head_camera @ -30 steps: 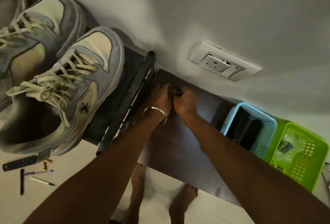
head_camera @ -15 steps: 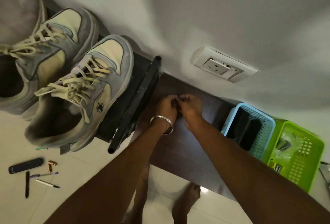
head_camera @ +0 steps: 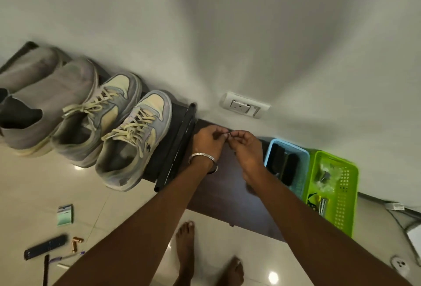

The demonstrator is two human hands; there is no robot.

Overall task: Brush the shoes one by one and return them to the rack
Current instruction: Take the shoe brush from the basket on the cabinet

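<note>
On the black rack [head_camera: 159, 160] at the left, against the wall, stand grey slip-on shoes [head_camera: 45, 101] and grey-and-cream laced sneakers [head_camera: 134, 140]. Right of them, over the dark brown desk [head_camera: 218, 197], the left hand [head_camera: 208, 141] and right hand [head_camera: 247, 146] meet, fingertips pinching something too small to identify. Farther right sit a blue plastic basket [head_camera: 271, 151] and a green one [head_camera: 341, 194].

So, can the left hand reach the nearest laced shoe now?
Probably yes. The left hand is just beside the laced shoe, with only the black bar of the rack between them, but its fingers pinch something tiny.
</note>
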